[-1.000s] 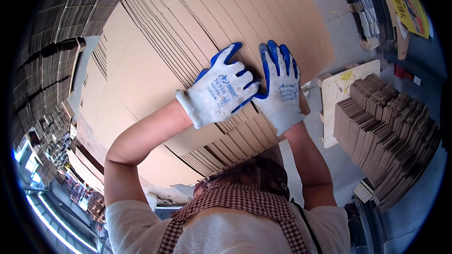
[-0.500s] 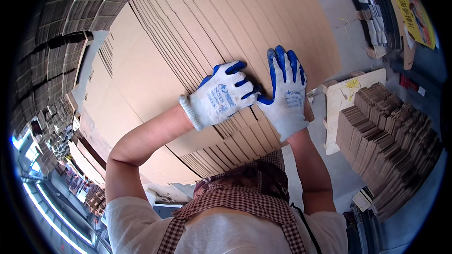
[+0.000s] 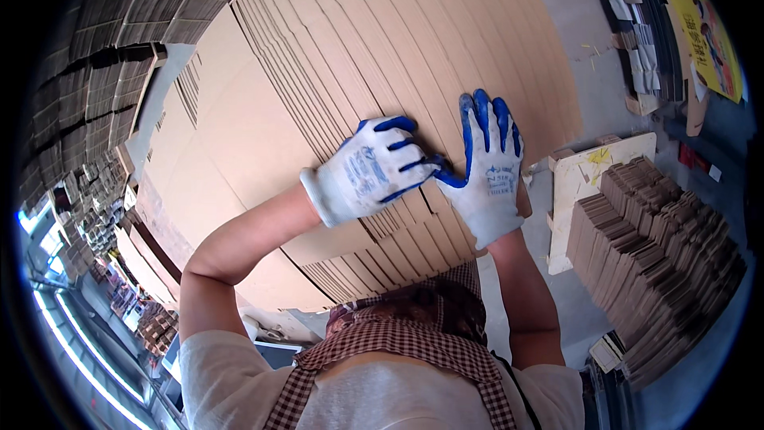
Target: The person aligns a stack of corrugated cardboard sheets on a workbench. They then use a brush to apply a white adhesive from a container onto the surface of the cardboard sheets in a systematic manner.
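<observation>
Broad brown cardboard sheets (image 3: 358, 40) fill the middle and reach up past 12 o'clock, overlapping like shingles with their edges in close, slanting rows. The left hand (image 3: 366, 175), in a white glove with blue fingers, lies over them just about the centre, knuckles up and pointing toward 3 o'clock. Its fingers are curled; their tips are partly hidden, so I cannot tell whether they grip a sheet edge. The right hand (image 3: 489, 163), gloved alike, is just beside it toward 3 o'clock. Its fingers are open and straight, laid along the sheets toward 12 o'clock, with the thumb turned toward the left hand; whether the two touch is unclear.

At 4 o'clock stands a pile of folded cardboard (image 3: 645, 263), near a pale board (image 3: 563, 207) at 3 o'clock. A yellow poster (image 3: 708, 44) shows at 2 o'clock, dark cardboard stacks (image 3: 95, 87) at 10 o'clock, and a checked apron (image 3: 398, 334) at 6 o'clock.
</observation>
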`<state>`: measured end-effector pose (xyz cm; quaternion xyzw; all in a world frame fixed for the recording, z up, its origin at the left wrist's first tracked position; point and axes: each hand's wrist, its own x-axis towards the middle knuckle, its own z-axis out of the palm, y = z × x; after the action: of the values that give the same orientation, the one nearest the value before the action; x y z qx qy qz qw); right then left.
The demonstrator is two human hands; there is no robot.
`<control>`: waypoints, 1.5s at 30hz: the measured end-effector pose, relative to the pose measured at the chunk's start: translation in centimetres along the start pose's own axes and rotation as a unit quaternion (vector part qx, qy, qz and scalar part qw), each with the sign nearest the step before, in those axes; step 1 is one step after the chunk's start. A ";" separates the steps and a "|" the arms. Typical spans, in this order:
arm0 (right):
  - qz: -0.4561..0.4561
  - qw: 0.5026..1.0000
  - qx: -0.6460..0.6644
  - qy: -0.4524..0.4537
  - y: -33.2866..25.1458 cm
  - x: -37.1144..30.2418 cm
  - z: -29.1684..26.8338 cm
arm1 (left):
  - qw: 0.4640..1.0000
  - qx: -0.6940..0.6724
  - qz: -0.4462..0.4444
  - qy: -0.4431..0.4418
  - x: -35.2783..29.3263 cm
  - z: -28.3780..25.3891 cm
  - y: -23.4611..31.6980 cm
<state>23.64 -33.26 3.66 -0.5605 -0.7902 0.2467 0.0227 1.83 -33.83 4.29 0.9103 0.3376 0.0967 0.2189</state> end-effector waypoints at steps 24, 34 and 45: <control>0.006 1.000 -0.001 -0.005 -0.2 0.0 -0.1 | 0.999 0.033 0.010 0.009 -1.6 -0.2 -0.1; 0.008 1.000 -0.001 -0.005 -0.1 0.1 -0.2 | 0.998 0.050 0.007 -0.027 -1.6 -0.1 0.6; 0.006 1.000 0.006 -0.011 -0.2 0.1 -0.4 | 0.999 -0.008 -0.034 -0.010 -2.9 -2.3 1.1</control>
<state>23.56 -33.09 4.07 -0.5623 -0.7855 0.2581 0.0158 -0.50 -35.68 6.78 0.8977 0.3649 0.0826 0.2325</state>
